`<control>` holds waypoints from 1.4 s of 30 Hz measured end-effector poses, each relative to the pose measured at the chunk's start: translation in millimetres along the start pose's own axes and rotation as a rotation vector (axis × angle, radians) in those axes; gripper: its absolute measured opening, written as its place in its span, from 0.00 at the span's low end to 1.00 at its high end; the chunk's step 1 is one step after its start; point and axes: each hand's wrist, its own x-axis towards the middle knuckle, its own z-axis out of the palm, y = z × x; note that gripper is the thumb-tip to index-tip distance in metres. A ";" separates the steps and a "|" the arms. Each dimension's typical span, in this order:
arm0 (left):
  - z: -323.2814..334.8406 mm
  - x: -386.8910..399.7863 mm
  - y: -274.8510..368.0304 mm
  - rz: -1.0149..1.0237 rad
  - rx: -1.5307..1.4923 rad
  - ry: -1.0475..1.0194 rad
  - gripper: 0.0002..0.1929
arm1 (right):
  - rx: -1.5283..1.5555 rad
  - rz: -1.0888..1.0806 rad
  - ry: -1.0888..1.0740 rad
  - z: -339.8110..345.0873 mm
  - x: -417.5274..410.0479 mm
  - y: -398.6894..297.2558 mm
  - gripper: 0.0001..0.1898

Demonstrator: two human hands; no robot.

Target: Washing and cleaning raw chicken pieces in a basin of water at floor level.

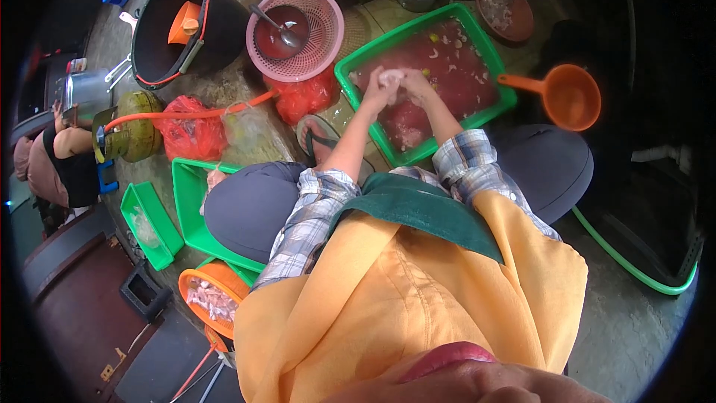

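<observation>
A pale, wet piece of raw meat (pixel 391 76) is held between both my hands, over the left part of a green plastic basin (pixel 508 102). My left hand (pixel 380 89) grips it from the left. My right hand (pixel 415 87) has its fingers on the other side of it. Cloudy reddish water (pixel 456 87) fills the basin, with small pale scraps and yellowish bits floating on it. More pale meat (pixel 408 135) shows in the near corner. The fingers partly hide the held piece, so its exact cut is unclear.
An orange dipper (pixel 571 98) lies right of the basin. Left stand a pink colander (pixel 331 22) with a bowl and spoon, a black bucket (pixel 226 39) and a green gas cylinder (pixel 140 126) with an orange hose (pixel 190 115). An orange basket (pixel 187 302) holds meat. Another person (pixel 70 165) is far left.
</observation>
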 end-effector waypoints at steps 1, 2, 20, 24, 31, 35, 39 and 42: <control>-4.2 3.0 4.5 0.131 -0.037 0.008 0.37 | -0.001 -0.004 -0.006 5.9 0.1 -11.1 0.14; -8.7 4.1 8.3 0.133 -0.038 0.015 0.37 | 0.146 -0.044 -0.007 12.1 -0.1 -24.8 0.12; -6.2 -16.5 55.6 0.202 -0.374 0.045 0.08 | 0.737 -0.283 0.389 -19.3 6.1 -83.9 0.08; -20.0 -13.5 51.4 0.215 -0.380 0.131 0.09 | 0.750 -0.220 0.415 -28.9 3.6 -93.5 0.07; 6.8 -18.1 70.0 0.138 -0.318 0.161 0.12 | 0.768 -0.199 0.305 -8.5 -0.4 -95.9 0.08; 10.5 -9.8 59.1 0.275 -0.297 0.238 0.10 | 0.494 -0.269 0.277 5.3 0.7 -98.0 0.10; -0.8 -3.7 36.0 0.194 -0.193 0.297 0.05 | 0.168 -0.273 0.387 27.0 -4.6 -108.1 0.10; -27.1 4.8 -4.8 0.213 0.015 0.412 0.09 | -0.047 -0.271 0.217 100.4 -15.7 -113.8 0.10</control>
